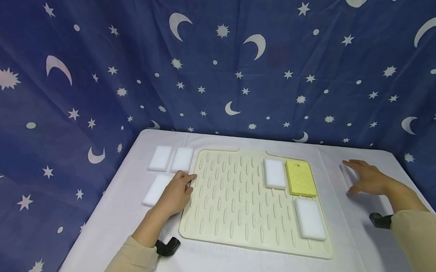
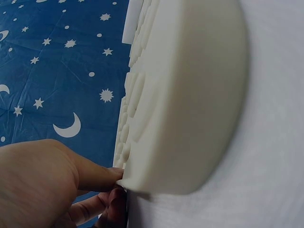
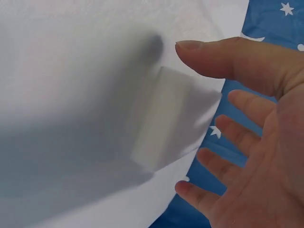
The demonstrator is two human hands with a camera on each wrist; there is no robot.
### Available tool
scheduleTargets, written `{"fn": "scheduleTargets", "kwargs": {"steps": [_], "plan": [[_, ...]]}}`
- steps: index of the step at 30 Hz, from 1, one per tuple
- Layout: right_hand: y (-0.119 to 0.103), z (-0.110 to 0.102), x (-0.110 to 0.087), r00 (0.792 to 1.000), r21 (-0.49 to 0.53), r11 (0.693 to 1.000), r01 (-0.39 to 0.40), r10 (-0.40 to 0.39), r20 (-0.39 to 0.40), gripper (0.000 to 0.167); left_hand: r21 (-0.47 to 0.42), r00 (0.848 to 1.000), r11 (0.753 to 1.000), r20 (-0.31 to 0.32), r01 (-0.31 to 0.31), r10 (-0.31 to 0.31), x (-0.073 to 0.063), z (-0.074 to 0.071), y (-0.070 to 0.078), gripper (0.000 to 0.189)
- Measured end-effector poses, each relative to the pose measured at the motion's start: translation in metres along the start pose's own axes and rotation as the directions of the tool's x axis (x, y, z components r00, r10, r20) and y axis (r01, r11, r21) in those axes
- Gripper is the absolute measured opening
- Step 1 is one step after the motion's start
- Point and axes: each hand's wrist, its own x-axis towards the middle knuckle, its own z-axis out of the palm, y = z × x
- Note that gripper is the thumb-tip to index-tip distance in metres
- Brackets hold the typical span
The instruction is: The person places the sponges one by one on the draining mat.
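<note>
A cream drying mat (image 1: 239, 208) with rows of raised ridges lies flat on the table. At its left edge my left hand (image 1: 176, 194) pinches the rim; in the left wrist view the thumb (image 2: 102, 176) is on top and the fingers are curled beneath. On the mat's right part rest a yellow sponge (image 1: 301, 179), a white sponge (image 1: 274, 174) beside it and another white sponge (image 1: 310, 219) nearer me. My right hand (image 1: 369, 178) hovers off the mat's right side, fingers spread and holding nothing. A pale block (image 3: 161, 118) lies below it in the right wrist view.
Left of the mat are a white sponge (image 1: 159, 159), a second white sponge (image 1: 182, 160) and a third white sponge (image 1: 156, 189) partly behind my left hand. A white cloth covers the table (image 1: 224, 269). A blue curtain (image 1: 215, 71) with moons and stars hangs behind.
</note>
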Motion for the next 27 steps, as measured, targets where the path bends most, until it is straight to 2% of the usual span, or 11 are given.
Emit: {"fn": "scheduleTargets", "kwargs": {"steps": [7,27], "plan": [[0.011,0.007,0.001,1.000,0.038,0.999,-0.011,0.011,0.011,0.108,0.001,1.000,1.000,0.003,0.004,-0.004,0.001,-0.001,0.001,0.044],[0.013,0.008,0.001,1.000,0.089,0.996,-0.019,0.019,0.000,0.113,-0.008,1.000,1.000,0.007,0.011,-0.011,0.001,-0.001,0.001,0.044]]}}
